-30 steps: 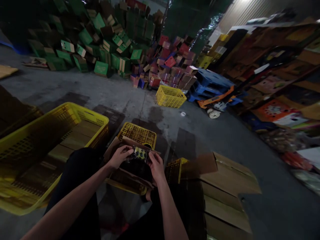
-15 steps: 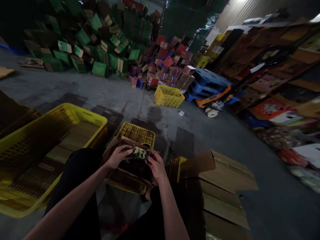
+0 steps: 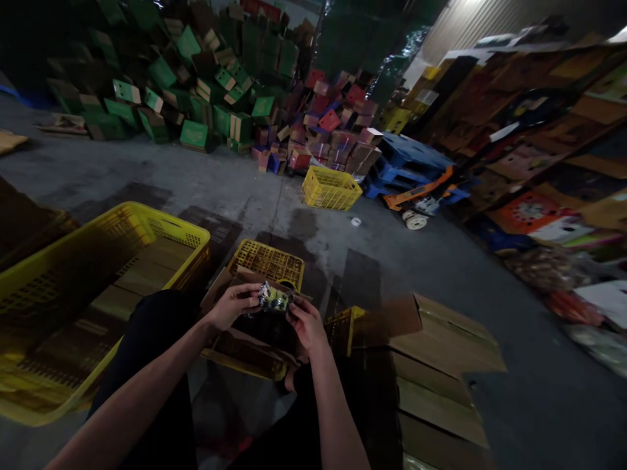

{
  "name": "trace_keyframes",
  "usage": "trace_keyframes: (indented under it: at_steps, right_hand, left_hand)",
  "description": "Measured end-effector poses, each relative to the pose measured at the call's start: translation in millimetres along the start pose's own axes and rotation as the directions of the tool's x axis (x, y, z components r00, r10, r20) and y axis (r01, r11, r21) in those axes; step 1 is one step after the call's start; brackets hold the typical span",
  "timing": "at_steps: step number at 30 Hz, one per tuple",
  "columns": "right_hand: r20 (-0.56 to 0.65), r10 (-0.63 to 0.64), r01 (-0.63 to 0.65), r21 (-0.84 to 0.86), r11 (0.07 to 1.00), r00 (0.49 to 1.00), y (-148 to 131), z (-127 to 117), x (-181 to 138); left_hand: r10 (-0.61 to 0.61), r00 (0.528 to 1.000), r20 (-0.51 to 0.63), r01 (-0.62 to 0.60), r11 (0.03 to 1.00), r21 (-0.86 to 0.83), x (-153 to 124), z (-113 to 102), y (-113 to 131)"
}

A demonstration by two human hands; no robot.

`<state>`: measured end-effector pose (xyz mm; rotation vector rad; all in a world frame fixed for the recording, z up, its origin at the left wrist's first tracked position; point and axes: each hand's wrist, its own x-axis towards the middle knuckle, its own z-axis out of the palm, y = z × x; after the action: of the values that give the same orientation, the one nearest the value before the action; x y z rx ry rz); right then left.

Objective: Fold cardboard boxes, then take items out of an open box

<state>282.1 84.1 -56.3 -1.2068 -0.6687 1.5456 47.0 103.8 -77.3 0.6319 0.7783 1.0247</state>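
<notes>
Between my two hands is a small yellow-green packet point(image 3: 275, 299) in shiny clear and dark wrapping. My left hand point(image 3: 234, 307) pinches its left end, and my right hand point(image 3: 307, 325) pinches its right end. Right below them stands an open cardboard box point(image 3: 219, 292), its flaps spread and its inside too dark to make out. The box rests on a yellow plastic crate point(image 3: 245, 363). Just behind it is another yellow crate point(image 3: 268, 260) with a grid surface facing up.
A large yellow crate point(image 3: 191, 230) with flat brown cartons inside stands at my left. Folded cardboard point(image 3: 441, 378) lies at my right. Farther off are a yellow basket point(image 3: 332, 188), an orange pallet jack point(image 3: 416, 196), blue pallets point(image 3: 411, 156) and heaped green boxes point(image 3: 196, 134).
The packet has tilted slightly, its left end now higher and its wrapping catching more light. Both hands keep their grip in nearly the same place.
</notes>
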Motion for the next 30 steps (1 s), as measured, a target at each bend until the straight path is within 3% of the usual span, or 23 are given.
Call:
trace_keyframes:
  at_steps: [9,17,22,25,30]
  right_hand:
    - [0.075,-0.207,0.218,-0.198,0.956,0.975,2.8,2.2,-0.6]
    - [0.197,-0.328,0.381,-0.382,0.842,0.924,3.6,0.6,5.2]
    - [0.263,-0.384,0.466,-0.479,0.744,0.885,0.4,5.7,2.5]
    - [0.258,-0.356,0.44,-0.5,0.746,0.898,-0.2,7.0,0.7]
    - [0.127,-0.188,0.219,-0.315,0.923,0.974,3.7,5.1,-0.6]
  left_hand:
    - [-0.002,1.0,-0.023,0.002,1.0,-0.03,-1.5,0.9,-2.0]
    - [-0.215,0.975,0.052,0.221,0.965,-0.14,-3.3,4.3,4.2]
    - [-0.186,0.982,0.02,0.186,0.982,-0.018,-3.0,4.3,3.5]
    - [-0.115,0.993,0.021,0.115,0.993,0.016,-2.5,3.7,0.7]
    - [-0.033,0.999,0.027,0.033,0.999,0.0,-1.9,2.8,-0.8]
